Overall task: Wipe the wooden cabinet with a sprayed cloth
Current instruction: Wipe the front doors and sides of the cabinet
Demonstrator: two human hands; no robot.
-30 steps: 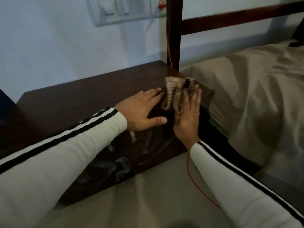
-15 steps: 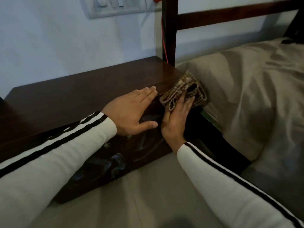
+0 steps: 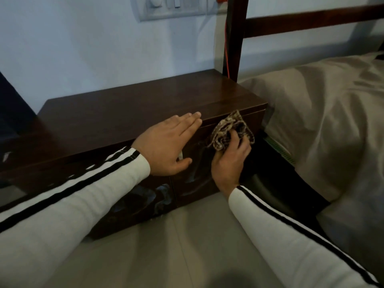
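A low dark wooden cabinet [image 3: 128, 109] stands against the pale wall, its glossy front doors facing me. My left hand [image 3: 168, 146] lies flat with straight fingers over the cabinet's top front edge, thumb down on the door. My right hand [image 3: 230, 156] holds a crumpled checked brown cloth [image 3: 230, 127] against the upper right part of the cabinet's front, fingers curled into the cloth. A small metal handle [image 3: 180, 156] peeks out beside my left thumb.
A bed with a beige sheet [image 3: 324, 125] stands right of the cabinet, its dark wooden post [image 3: 234, 38] and rail behind. A red cord [image 3: 226, 48] hangs along the post. A switch panel [image 3: 172, 7] is on the wall. Pale floor tiles [image 3: 187, 246] lie below.
My right hand has slid the cloth from the cabinet's top right corner down onto its front face. My left hand stays flat on the front edge.
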